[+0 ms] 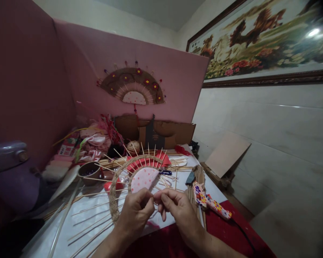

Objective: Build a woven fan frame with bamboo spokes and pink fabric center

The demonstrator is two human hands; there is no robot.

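My left hand (pixel 136 209) and my right hand (pixel 176 208) meet just in front of a half-round craft fan. Both are closed in a pinch, fingertips close together; whatever lies between them is too small to make out. The fan has a pink polka-dot half disc (pixel 143 179) at its middle and a braided twine band (pixel 113 195) curving around it. Thin wooden sticks (pixel 90 208) radiate outward through the band. My left hand covers part of the disc's lower edge and the band's near side.
A flower-patterned glue gun (pixel 211 204) lies at the right on cardboard strips. A brown cup (pixel 90 173) of dark beads stands left, near a twine ball (pixel 133 147). A finished fan (pixel 134 86) hangs on the pink board behind. Fabric scraps (pixel 94 141) pile up back left.
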